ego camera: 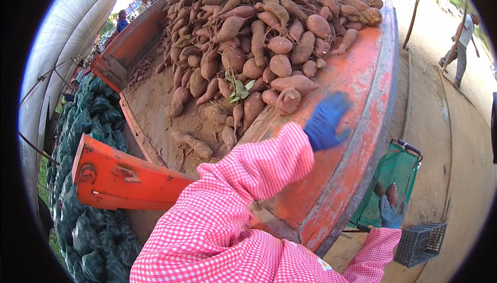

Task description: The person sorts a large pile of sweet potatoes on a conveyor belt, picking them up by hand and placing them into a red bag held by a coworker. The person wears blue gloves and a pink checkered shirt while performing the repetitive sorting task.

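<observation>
My left hand [328,122], in a blue glove and blurred, is over the worn orange metal side panel [349,85], fingers apart and nothing visible in it. Just beyond it lies the near edge of a big heap of sweet potatoes [280,65], some with roots. At the lower right, my right hand [392,214], in a blue-grey glove, holds a sweet potato [392,194] from below at the open green mesh bag [374,205], which hangs on a frame. A blurred brown sweet potato [379,189] is beside it. Both sleeves are pink checked cloth.
An orange metal post [128,178] juts out at the left. Filled green mesh bags [93,232] are stacked beyond it. A grey plastic crate [421,244] stands beside the bag frame. One person [462,46] walks at the upper right; others are at the upper left.
</observation>
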Motion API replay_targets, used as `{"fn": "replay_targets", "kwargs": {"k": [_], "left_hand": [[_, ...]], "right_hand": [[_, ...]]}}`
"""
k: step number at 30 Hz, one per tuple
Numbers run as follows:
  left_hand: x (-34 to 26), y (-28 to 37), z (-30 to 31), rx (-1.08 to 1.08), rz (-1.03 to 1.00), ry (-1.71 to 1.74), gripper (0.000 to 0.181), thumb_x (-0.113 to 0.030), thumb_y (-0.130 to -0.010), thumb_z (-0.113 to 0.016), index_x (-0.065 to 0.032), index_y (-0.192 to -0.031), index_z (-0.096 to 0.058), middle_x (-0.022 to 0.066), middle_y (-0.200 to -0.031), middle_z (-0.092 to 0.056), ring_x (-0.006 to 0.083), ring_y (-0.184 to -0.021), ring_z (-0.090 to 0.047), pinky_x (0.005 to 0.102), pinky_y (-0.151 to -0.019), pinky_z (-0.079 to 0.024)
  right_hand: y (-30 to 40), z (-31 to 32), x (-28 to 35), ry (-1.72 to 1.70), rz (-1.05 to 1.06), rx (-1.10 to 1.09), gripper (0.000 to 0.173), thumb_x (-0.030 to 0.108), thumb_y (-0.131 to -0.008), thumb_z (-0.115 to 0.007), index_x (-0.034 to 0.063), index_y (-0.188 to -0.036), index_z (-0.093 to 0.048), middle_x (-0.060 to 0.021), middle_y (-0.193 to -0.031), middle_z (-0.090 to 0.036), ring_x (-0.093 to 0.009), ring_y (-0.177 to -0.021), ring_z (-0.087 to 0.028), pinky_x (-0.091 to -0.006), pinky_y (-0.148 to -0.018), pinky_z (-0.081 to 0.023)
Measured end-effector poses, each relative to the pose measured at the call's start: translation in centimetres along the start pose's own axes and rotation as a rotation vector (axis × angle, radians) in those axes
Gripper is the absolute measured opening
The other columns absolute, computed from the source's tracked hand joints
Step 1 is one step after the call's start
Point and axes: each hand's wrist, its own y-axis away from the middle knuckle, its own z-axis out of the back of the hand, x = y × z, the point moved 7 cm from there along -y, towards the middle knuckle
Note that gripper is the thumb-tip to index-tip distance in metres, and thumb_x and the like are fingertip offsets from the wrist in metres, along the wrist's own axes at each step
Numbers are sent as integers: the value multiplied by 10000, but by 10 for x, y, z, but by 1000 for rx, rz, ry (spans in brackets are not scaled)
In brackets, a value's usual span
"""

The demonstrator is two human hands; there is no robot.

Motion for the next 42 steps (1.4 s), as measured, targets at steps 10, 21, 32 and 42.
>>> {"fn": "replay_targets", "kwargs": {"k": [10, 21, 32, 42], "left_hand": [[327, 30, 143, 98, 1025, -393, 920, -510, -645, -748, -40, -1354, -396, 242, -1267, -536, 364, -1205, -512, 445, -1021, -410], [355, 36, 148, 10, 1261, -95, 777, -431, -648, -726, 8, -1257, -524, 270, -1215, -583, 384, -1154, -563, 437, -969, -454], [130, 78, 170, -451, 960, 1181, 287, 50, -801, -603, 58, -1087, -581, 143, -987, -666, 208, -924, -657, 284, -801, -530], [-93, 33, -5, 403, 1044, 1009, 422, -56, -747, -673, 60, -1143, -590, 78, -978, -662, 147, -813, -634, 256, -737, -509]], "right_hand": [[38, -415, -154, 1090, 366, 887, 631, 201, -894, -634, 23, -1432, -356, -175, -1420, -449, -270, -1284, -471, -366, -1084, -358], [40, -452, -326, 2245, 263, 1206, 655, 558, -803, -621, 43, -1208, -603, -241, -1148, -627, -375, -1108, -589, -418, -938, -458], [80, -359, -245, 364, -412, 769, 532, 515, -895, -582, 58, -1166, -583, -79, -1046, -662, -208, -896, -642, -367, -773, -529], [111, -193, -88, -287, -246, 680, 468, 485, -887, -554, 97, -1147, -572, -108, -1050, -641, -257, -885, -632, -393, -765, -530]]}}
